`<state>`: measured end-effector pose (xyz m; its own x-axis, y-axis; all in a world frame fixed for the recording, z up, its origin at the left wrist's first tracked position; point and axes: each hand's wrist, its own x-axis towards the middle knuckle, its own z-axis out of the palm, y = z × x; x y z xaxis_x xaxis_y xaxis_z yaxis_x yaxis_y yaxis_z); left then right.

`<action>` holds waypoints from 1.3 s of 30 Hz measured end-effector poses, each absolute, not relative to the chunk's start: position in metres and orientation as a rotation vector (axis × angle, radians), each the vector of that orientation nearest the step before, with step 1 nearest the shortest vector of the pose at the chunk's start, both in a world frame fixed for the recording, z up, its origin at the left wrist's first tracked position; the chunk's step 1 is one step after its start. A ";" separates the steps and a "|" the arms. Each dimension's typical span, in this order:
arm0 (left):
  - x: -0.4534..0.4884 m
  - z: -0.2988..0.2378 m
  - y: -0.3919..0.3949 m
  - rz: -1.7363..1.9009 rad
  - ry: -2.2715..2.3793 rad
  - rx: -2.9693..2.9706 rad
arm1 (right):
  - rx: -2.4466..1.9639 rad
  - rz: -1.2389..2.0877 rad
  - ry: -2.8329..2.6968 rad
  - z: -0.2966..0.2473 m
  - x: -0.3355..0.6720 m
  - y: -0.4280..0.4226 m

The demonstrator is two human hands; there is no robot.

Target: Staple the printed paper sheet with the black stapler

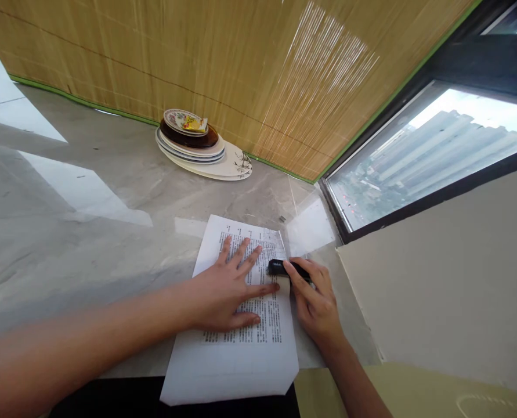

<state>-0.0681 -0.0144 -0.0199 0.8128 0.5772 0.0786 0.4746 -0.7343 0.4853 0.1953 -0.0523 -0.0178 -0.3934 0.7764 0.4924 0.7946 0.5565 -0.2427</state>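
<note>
A stack of printed paper (232,371) lies on the grey stone-look counter, its lower edge sticking out past the counter's front. My left hand (232,290) rests flat on the printed text with its fingers spread. My right hand (317,296) is closed around a small black stapler (279,267) at the paper's right edge. The stapler's front end reaches over the sheet, just above my left fingertips. My right fingers hide its back part.
Several stacked plates (188,154) stand at the back, topped by a small yellow packet (194,124). Behind them hangs a bamboo blind (154,58). A dark-framed window (432,157) and a pale wall (449,278) bound the right side of the counter (123,180).
</note>
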 end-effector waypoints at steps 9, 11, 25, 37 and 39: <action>-0.069 -0.024 -0.014 0.343 0.773 2.543 | -1.298 -0.101 -2.322 -0.023 0.196 -0.050; -0.069 -0.024 -0.014 0.334 0.771 2.548 | -1.294 -0.114 -2.333 -0.022 0.194 -0.050; -0.071 -0.019 -0.013 0.237 0.797 2.600 | -1.551 -0.136 -1.974 -0.021 0.191 -0.048; -0.073 -0.018 -0.010 0.191 0.843 2.764 | -1.739 -0.243 -1.952 -0.017 0.181 -0.046; -0.073 -0.011 -0.009 0.182 0.782 2.782 | -1.784 -0.288 -1.921 -0.017 0.182 -0.045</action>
<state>-0.0727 -0.0085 -0.0113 0.8487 0.5263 0.0530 0.4957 -0.8263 0.2674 0.1817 -0.0452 -0.0174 -0.0176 0.8714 0.4903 0.9768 0.1196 -0.1775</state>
